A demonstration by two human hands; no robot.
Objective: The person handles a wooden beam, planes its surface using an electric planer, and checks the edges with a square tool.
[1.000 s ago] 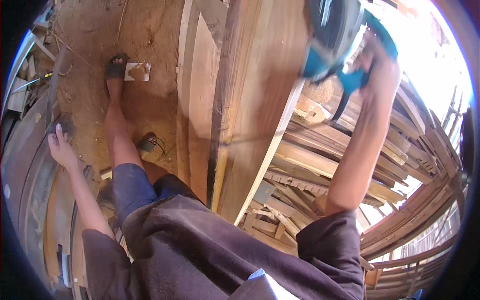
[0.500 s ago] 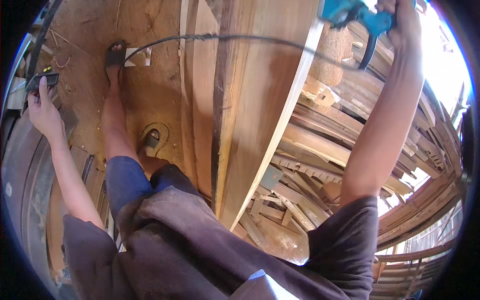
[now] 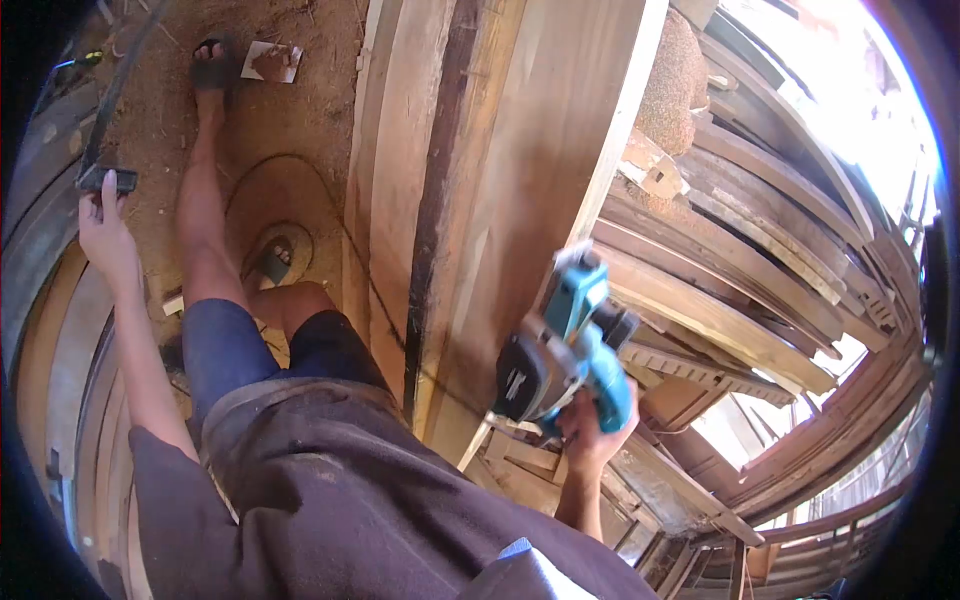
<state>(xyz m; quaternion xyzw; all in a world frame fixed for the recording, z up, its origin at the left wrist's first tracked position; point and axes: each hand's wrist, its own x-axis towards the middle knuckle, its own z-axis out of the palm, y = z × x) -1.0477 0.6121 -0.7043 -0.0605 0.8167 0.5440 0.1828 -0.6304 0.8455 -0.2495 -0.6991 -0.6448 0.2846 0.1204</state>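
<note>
At far left, our left hand [image 3: 108,240] grips a small dark block [image 3: 110,180] between thumb and fingers; a bare leg [image 3: 203,195] stands just inward of that hand, and beyond it, between our hands, a dark cord [image 3: 285,156] loops over the ground. Further toward our right hand [image 3: 597,425] lies a dark-edged timber [image 3: 437,190], then a broad board [image 3: 550,130], its long axis running away from our body; the right hand is much the nearer to it. That hand is wrapped round the handle of a teal power tool [image 3: 575,300], whose body points forward, roughly along the board; the tool overlaps the board's right edge in view, though we cannot tell whether they touch. Our hands are well apart; right of the tool, we see stacked wood [image 3: 715,285].
</note>
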